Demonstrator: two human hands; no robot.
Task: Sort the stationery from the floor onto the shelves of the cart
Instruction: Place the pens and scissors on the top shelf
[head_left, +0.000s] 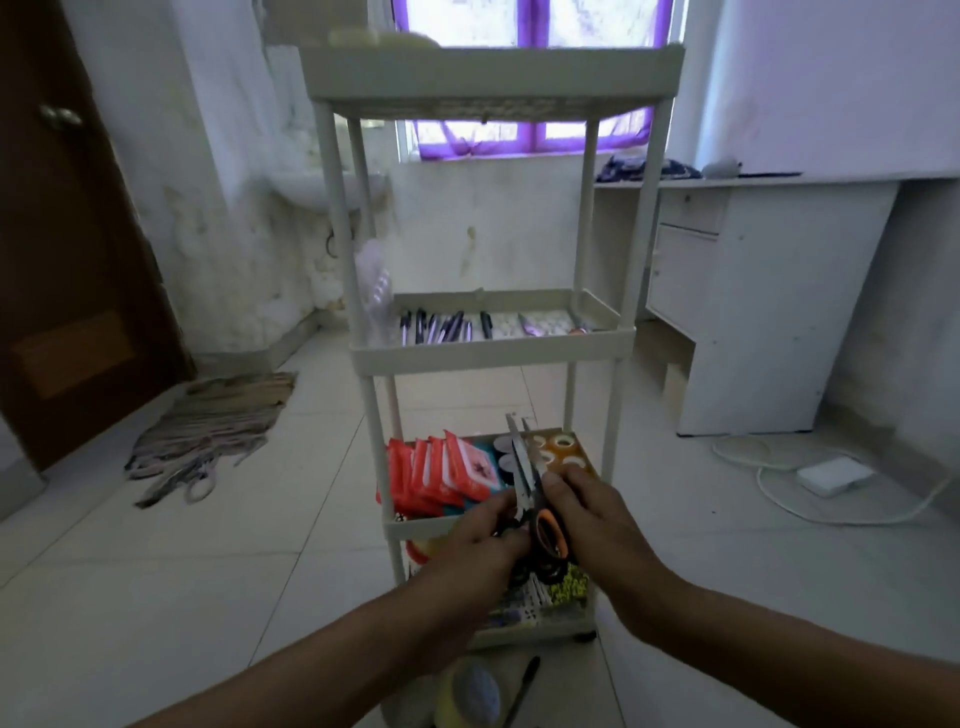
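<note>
Stationery already fills much of the cart (493, 358): pens (441, 328) lie on the middle shelf, red packets (441, 473) and tape rolls (563, 452) on the one below. Both hands hold scissors (530, 499) in front of that lower shelf, blades pointing up; the left hand (483, 540) and right hand (592, 512) have fingers curled round the handles. A pen (522, 691) and a tape roll (467, 696) remain on the floor (156, 571), so sorting looks well advanced but unfinished.

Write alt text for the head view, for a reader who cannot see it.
Both hands, left hand and right hand, hold scissors in front of a white cart. Its shelves hold pens, red packets and tape rolls.
</note>
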